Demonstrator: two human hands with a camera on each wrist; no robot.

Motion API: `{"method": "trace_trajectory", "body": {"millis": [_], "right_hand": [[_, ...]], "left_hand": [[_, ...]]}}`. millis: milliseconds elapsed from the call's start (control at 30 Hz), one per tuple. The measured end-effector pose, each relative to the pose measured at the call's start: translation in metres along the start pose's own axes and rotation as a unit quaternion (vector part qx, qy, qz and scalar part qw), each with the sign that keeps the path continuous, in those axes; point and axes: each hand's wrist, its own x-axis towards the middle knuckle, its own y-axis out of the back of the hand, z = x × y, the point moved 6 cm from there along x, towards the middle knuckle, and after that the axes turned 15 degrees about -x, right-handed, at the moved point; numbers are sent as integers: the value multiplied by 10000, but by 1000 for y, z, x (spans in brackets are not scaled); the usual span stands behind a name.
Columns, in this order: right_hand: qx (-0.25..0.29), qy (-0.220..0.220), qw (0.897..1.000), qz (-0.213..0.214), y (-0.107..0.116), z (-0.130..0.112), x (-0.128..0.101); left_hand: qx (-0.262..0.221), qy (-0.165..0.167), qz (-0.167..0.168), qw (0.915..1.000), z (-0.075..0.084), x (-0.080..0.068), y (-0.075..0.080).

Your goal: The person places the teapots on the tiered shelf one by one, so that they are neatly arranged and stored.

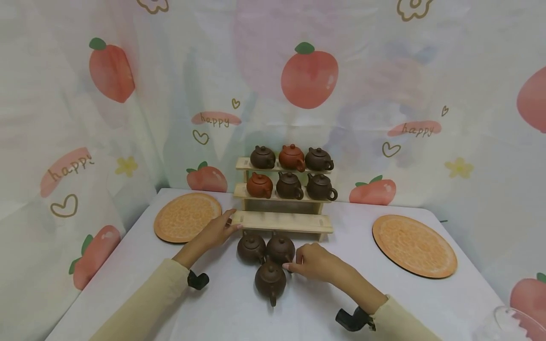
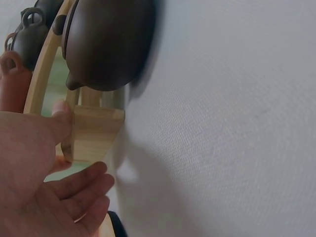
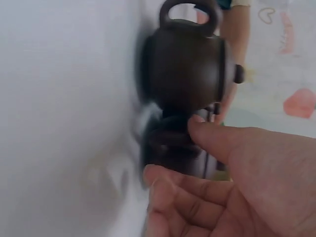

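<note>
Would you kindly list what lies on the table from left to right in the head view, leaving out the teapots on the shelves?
Left orange mat → left hand on the rack's lowest step → left teapot on the table → right hand → right orange mat.

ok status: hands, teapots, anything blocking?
Left hand open, touching lowest rack shelf. Right hand open, fingertips at middle teapot. Three teapots on table, bottom shelf bare. Nothing blocking.
</note>
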Motion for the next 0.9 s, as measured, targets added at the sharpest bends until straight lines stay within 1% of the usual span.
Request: {"method": "trace_trajectory", "body": {"millis": [133, 300, 433, 533, 767, 900], "right_hand": [[-101, 180, 9995, 243, -2, 2, -1], [-259, 50, 9986, 459, -4, 8, 0], [-303, -144, 9982, 499, -13, 9, 3], [-396, -236, 9971, 613, -20, 7, 4], [-673, -97, 9924, 1027, -22, 3, -1], [-826, -86, 9902, 1123, -22, 4, -6]], "left_hand": [[23, -8, -24, 10000, -1, 0, -1], [53, -9, -20, 10000, -1, 0, -1], [62, -11, 2, 10000, 1, -1, 0], [38, -15, 2, 10000, 1, -2, -1], [19, 9, 7, 10000, 2, -2, -1], [-12, 37, -20, 10000, 0, -1, 0]]}}
